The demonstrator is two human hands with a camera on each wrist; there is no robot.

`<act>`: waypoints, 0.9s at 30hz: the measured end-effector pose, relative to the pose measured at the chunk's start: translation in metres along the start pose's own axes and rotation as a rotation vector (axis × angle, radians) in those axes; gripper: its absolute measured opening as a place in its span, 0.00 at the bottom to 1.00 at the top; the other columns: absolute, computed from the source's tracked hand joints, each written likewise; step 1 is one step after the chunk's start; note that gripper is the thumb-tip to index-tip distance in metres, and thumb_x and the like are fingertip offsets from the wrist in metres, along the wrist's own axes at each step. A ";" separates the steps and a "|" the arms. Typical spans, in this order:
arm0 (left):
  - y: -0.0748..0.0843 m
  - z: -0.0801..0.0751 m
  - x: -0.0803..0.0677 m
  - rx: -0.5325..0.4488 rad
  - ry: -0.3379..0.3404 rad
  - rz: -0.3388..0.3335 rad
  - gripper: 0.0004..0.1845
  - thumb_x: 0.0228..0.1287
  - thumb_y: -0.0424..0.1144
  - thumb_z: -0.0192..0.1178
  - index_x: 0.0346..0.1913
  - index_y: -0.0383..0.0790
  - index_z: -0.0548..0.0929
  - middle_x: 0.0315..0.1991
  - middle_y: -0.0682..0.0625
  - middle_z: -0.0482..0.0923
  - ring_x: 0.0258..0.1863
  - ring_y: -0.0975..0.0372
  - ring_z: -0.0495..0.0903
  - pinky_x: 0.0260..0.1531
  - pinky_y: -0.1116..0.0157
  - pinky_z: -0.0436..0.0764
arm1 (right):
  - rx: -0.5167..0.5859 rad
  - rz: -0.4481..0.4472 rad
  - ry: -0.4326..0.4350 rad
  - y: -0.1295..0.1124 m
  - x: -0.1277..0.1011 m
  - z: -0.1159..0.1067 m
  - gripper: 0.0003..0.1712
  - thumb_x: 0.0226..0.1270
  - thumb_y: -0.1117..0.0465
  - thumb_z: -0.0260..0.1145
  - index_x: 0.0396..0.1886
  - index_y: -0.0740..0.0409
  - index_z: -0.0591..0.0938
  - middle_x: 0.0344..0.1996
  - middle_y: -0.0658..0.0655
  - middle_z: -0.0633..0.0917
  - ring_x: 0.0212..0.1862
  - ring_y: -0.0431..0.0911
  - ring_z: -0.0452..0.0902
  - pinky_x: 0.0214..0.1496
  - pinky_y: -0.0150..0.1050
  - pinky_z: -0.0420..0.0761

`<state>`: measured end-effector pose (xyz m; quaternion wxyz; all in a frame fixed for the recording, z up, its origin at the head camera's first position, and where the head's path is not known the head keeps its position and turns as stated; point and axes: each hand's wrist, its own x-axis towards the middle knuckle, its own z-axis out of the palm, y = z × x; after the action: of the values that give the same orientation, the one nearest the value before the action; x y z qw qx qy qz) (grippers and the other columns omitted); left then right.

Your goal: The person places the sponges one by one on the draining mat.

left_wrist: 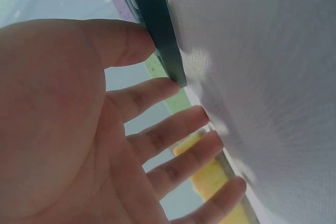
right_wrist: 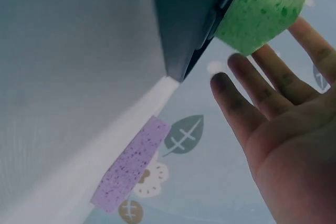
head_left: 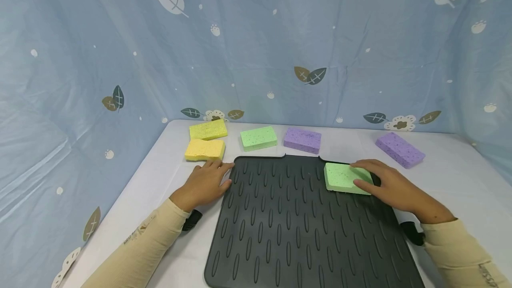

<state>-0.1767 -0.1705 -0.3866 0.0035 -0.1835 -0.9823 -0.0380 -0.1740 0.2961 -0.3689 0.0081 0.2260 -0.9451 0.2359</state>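
Note:
On the dark ribbed mat [head_left: 280, 217] lies a green sponge [head_left: 340, 177], near the far right corner. My right hand [head_left: 388, 183] is at the sponge's right end, its thumb over the top face and forefinger by the far edge. Seen from the right wrist, the fingers [right_wrist: 273, 85] stretch out, one of them right at the sponge [right_wrist: 262, 11]. My left hand [head_left: 206, 183] is at the mat's far left corner, fingers spread and nearly straight. The left wrist view shows its thumb against the mat's side [left_wrist: 157, 24], with the fingertips near the white tabletop.
Behind the left hand are two yellow sponges [head_left: 205, 149], one beyond the other. Another green sponge [head_left: 258, 138] and a purple sponge [head_left: 302, 140] lie past the mat's far edge. A second purple sponge [head_left: 400, 150] rests at right. A blue leaf-patterned curtain [head_left: 256, 48] hangs behind.

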 end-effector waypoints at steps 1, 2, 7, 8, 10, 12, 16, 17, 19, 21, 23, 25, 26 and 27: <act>0.000 0.000 0.000 0.000 0.000 0.001 0.26 0.74 0.50 0.55 0.70 0.45 0.73 0.62 0.42 0.75 0.65 0.48 0.72 0.51 0.41 0.76 | 0.006 0.008 0.004 0.001 0.000 -0.002 0.28 0.72 0.49 0.64 0.66 0.55 0.76 0.64 0.65 0.75 0.67 0.64 0.68 0.61 0.68 0.68; 0.000 -0.001 0.000 -0.002 0.000 0.001 0.26 0.74 0.49 0.55 0.70 0.45 0.73 0.62 0.42 0.75 0.65 0.48 0.72 0.51 0.41 0.76 | 0.004 0.015 0.010 0.002 0.000 -0.003 0.28 0.73 0.49 0.64 0.67 0.56 0.75 0.65 0.66 0.75 0.67 0.64 0.68 0.61 0.68 0.68; 0.000 0.000 0.000 -0.009 -0.003 -0.003 0.26 0.74 0.49 0.55 0.70 0.45 0.73 0.63 0.42 0.75 0.66 0.48 0.72 0.52 0.40 0.75 | -0.021 0.048 0.032 0.011 -0.001 -0.007 0.29 0.74 0.50 0.62 0.67 0.60 0.73 0.66 0.69 0.73 0.67 0.68 0.65 0.60 0.71 0.67; 0.000 0.000 0.000 -0.009 -0.004 -0.005 0.26 0.74 0.49 0.55 0.71 0.45 0.73 0.63 0.41 0.75 0.66 0.47 0.71 0.52 0.40 0.75 | -0.026 0.055 0.034 0.013 -0.001 -0.008 0.29 0.75 0.50 0.61 0.68 0.60 0.73 0.66 0.69 0.72 0.67 0.69 0.65 0.59 0.71 0.66; 0.000 0.000 0.000 -0.009 -0.004 -0.005 0.26 0.74 0.49 0.55 0.71 0.45 0.73 0.63 0.41 0.75 0.66 0.47 0.71 0.52 0.40 0.75 | -0.030 0.066 0.040 0.017 -0.001 -0.010 0.29 0.75 0.50 0.61 0.68 0.60 0.72 0.67 0.70 0.71 0.68 0.70 0.63 0.59 0.72 0.65; -0.001 0.000 0.000 -0.008 -0.005 -0.008 0.26 0.74 0.49 0.55 0.71 0.45 0.73 0.64 0.41 0.75 0.66 0.47 0.71 0.53 0.40 0.75 | -0.028 0.077 0.052 0.021 -0.001 -0.012 0.29 0.76 0.50 0.60 0.69 0.61 0.72 0.67 0.72 0.70 0.68 0.72 0.62 0.59 0.73 0.64; -0.001 0.001 0.001 -0.004 -0.006 -0.010 0.26 0.74 0.48 0.55 0.70 0.45 0.73 0.63 0.42 0.75 0.66 0.48 0.71 0.52 0.40 0.75 | -0.035 0.108 0.094 0.030 -0.003 -0.016 0.29 0.77 0.50 0.59 0.68 0.63 0.72 0.67 0.75 0.68 0.67 0.74 0.61 0.58 0.75 0.63; -0.001 0.001 0.001 -0.004 -0.008 -0.011 0.26 0.74 0.48 0.55 0.70 0.46 0.73 0.63 0.42 0.75 0.66 0.48 0.71 0.52 0.41 0.75 | -0.040 0.114 0.107 0.032 -0.004 -0.017 0.29 0.76 0.51 0.59 0.68 0.64 0.72 0.66 0.76 0.68 0.66 0.75 0.61 0.57 0.75 0.63; -0.001 0.001 0.001 -0.006 -0.009 -0.010 0.25 0.74 0.48 0.55 0.70 0.46 0.73 0.62 0.42 0.75 0.66 0.48 0.71 0.51 0.41 0.75 | -0.049 0.125 0.128 0.036 -0.005 -0.019 0.29 0.76 0.51 0.59 0.68 0.65 0.72 0.66 0.77 0.69 0.66 0.75 0.62 0.57 0.75 0.64; -0.001 0.001 0.000 -0.005 -0.010 -0.009 0.26 0.74 0.48 0.55 0.70 0.45 0.73 0.62 0.42 0.75 0.66 0.48 0.71 0.51 0.41 0.75 | -0.057 0.132 0.144 0.040 -0.006 -0.020 0.30 0.76 0.51 0.60 0.68 0.66 0.71 0.65 0.77 0.69 0.65 0.75 0.62 0.58 0.75 0.63; -0.001 0.001 -0.001 -0.003 -0.009 -0.007 0.25 0.74 0.48 0.55 0.70 0.45 0.73 0.62 0.42 0.75 0.65 0.47 0.71 0.51 0.41 0.75 | -0.066 0.136 0.162 0.044 -0.007 -0.022 0.30 0.75 0.53 0.61 0.68 0.67 0.71 0.64 0.77 0.70 0.65 0.75 0.62 0.58 0.75 0.63; -0.001 0.001 -0.001 -0.001 -0.005 -0.001 0.25 0.74 0.48 0.55 0.70 0.45 0.73 0.62 0.41 0.75 0.65 0.47 0.72 0.51 0.41 0.75 | -0.069 0.146 0.181 0.048 -0.008 -0.023 0.30 0.75 0.54 0.61 0.68 0.69 0.71 0.64 0.77 0.70 0.64 0.76 0.62 0.58 0.75 0.63; -0.001 0.001 -0.001 -0.002 -0.002 0.001 0.25 0.74 0.48 0.55 0.70 0.45 0.73 0.62 0.41 0.75 0.65 0.47 0.72 0.51 0.41 0.75 | -0.072 0.155 0.190 0.050 -0.008 -0.024 0.30 0.75 0.55 0.61 0.67 0.69 0.71 0.63 0.78 0.70 0.64 0.76 0.62 0.59 0.75 0.62; -0.001 0.001 0.000 -0.003 0.000 0.002 0.25 0.74 0.48 0.55 0.70 0.45 0.73 0.62 0.41 0.75 0.65 0.47 0.72 0.51 0.41 0.75 | -0.078 0.167 0.195 0.052 -0.008 -0.025 0.30 0.75 0.55 0.61 0.67 0.70 0.71 0.63 0.78 0.70 0.64 0.77 0.61 0.59 0.75 0.62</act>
<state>-0.1769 -0.1716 -0.3879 0.0033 -0.1847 -0.9820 -0.0393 -0.1912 0.3515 -0.3708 0.0893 0.1222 -0.9638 0.2197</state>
